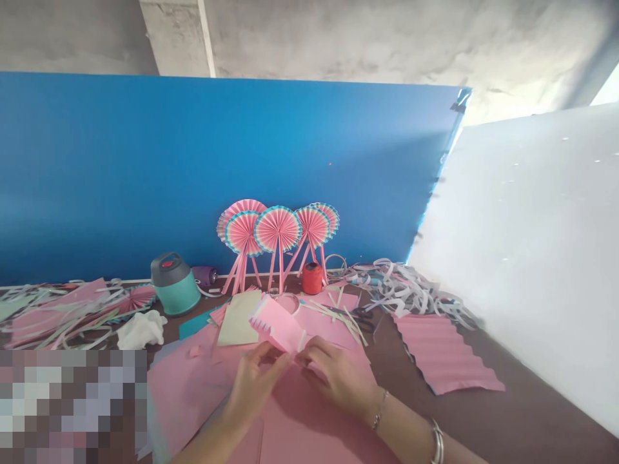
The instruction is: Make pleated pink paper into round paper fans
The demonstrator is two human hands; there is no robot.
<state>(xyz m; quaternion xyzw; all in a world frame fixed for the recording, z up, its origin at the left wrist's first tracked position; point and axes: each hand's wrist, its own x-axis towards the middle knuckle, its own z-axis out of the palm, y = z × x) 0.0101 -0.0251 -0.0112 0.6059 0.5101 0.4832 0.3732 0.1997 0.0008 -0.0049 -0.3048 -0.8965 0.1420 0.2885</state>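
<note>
A folded strip of pink paper [279,323], with white and bluish folded edges at its left end, is held up over the pink sheets. My left hand [258,377] pinches its lower edge between thumb and fingers. At the strip's right end, my right hand [333,374] grips it with bent fingers; the fingertips are partly hidden. Beneath both hands lie large pink paper sheets [300,425]. A pale yellow sheet [239,319] rests just behind my left hand, and scissors [360,316] lie beyond my right hand.
Several round pleated paper fans [278,229] lean against the blue panel [193,161]. Nearby stand a red thread spool [312,278] and a teal container [176,290]. Paper strips [411,290] pile up at the back right. A creased pink sheet [447,354] lies on the brown table [527,412].
</note>
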